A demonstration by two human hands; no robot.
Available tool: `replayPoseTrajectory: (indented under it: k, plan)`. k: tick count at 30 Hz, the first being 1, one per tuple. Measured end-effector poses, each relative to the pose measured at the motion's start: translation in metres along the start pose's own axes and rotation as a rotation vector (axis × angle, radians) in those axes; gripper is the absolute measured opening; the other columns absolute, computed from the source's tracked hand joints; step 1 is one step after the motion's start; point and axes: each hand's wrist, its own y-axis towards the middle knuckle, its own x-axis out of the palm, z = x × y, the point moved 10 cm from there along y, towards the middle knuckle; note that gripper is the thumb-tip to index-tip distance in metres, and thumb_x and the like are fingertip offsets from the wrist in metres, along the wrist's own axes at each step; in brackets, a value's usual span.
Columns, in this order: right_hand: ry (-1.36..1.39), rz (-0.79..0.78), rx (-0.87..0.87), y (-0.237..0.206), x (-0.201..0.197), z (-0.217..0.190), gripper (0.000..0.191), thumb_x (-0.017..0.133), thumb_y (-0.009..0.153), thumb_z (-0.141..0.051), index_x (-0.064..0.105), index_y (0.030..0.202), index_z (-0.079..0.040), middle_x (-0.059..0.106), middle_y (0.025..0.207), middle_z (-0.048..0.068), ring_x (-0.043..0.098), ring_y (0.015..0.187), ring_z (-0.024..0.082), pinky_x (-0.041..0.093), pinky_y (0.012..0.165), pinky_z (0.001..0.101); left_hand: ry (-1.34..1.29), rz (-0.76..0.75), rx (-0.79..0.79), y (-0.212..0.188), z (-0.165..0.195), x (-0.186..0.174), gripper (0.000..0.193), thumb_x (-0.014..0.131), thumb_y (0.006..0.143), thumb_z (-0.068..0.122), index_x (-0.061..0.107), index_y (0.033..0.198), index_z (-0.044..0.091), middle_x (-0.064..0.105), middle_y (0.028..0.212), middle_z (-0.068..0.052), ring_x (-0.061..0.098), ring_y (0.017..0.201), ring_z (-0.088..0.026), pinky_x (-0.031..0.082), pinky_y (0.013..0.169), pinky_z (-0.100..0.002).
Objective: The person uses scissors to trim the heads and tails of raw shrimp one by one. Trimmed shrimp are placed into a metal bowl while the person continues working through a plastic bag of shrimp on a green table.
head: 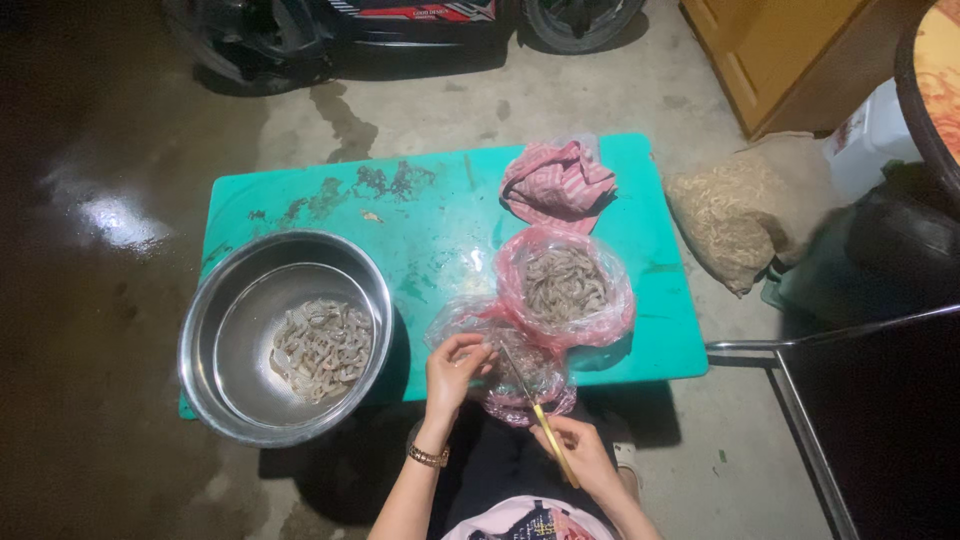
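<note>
Pink-tinted plastic rustled where the person's left hand [455,365] pinched a shrimp over the near bag [515,375], fingers closed narrowly on it, while the right hand [575,450] gripped yellow-handled scissors [540,415] pointing up into that bag. To my eye, cutting well meant holding the shrimp steady and snipping close, blades clear of the fingertips. It looked small, pale grey and glistening. Cleaned ones lay heaped in the steel bowl [215,380] on the turquoise table [440,200]; another bag of raw shrimp [565,285] sat just behind.

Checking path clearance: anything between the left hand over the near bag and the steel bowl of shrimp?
Nothing visible. The left hand is at the near bag; only bare green table lies between it and the steel bowl.
</note>
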Motion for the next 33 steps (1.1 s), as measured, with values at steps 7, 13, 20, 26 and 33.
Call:
replayPoseTrajectory:
  k: [7, 13, 20, 26, 33]
  plan:
    - [0.009, -0.045, -0.049, 0.003, 0.007, 0.000, 0.022, 0.077, 0.091, -0.018, 0.079, 0.106, -0.002, 0.064, 0.074, -0.004, 0.052, 0.064, 0.002, 0.040, 0.053, 0.0199, -0.007, -0.027, 0.023, 0.000, -0.004, 0.002, 0.025, 0.073, 0.091, 0.008, 0.068, 0.112, -0.003, 0.077, 0.099, -0.013, 0.077, 0.089, -0.019, 0.061, 0.071, -0.026]
    - [0.023, -0.024, 0.093, -0.001, 0.004, 0.009, 0.024, 0.075, 0.091, -0.022, 0.081, 0.103, -0.003, 0.059, 0.061, 0.001, 0.048, 0.045, 0.006, 0.034, 0.037, 0.0243, 0.026, -0.011, 0.014, 0.001, -0.007, -0.002, 0.023, 0.073, 0.091, 0.007, 0.069, 0.110, -0.004, 0.077, 0.098, -0.012, 0.077, 0.089, -0.019, 0.061, 0.071, -0.026]
    - [0.059, -0.040, 0.141, -0.005, 0.006, 0.015, 0.027, 0.073, 0.091, -0.025, 0.081, 0.104, -0.003, 0.060, 0.061, 0.002, 0.049, 0.041, 0.008, 0.036, 0.036, 0.0254, 0.003, 0.000, -0.036, 0.003, -0.019, -0.010, 0.024, 0.071, 0.091, 0.006, 0.068, 0.114, -0.003, 0.077, 0.099, -0.012, 0.078, 0.089, -0.019, 0.062, 0.073, -0.026]
    - [0.094, -0.172, 0.095, -0.005, 0.016, 0.001, 0.030, 0.070, 0.095, -0.029, 0.076, 0.111, -0.004, 0.052, 0.064, -0.006, 0.042, 0.051, 0.003, 0.029, 0.043, 0.0221, -0.075, 0.008, -0.144, 0.002, -0.035, -0.016, 0.025, 0.070, 0.091, 0.007, 0.068, 0.115, -0.002, 0.077, 0.099, -0.015, 0.078, 0.088, -0.021, 0.063, 0.073, -0.027]
    - [0.143, -0.152, 0.140, -0.002, 0.023, -0.012, 0.031, 0.067, 0.095, -0.031, 0.077, 0.107, -0.004, 0.049, 0.056, -0.005, 0.042, 0.045, 0.005, 0.029, 0.041, 0.0235, -0.036, -0.092, -0.212, -0.010, -0.046, -0.003, 0.020, 0.072, 0.092, 0.010, 0.071, 0.108, -0.002, 0.079, 0.095, -0.014, 0.077, 0.086, -0.019, 0.060, 0.070, -0.025]
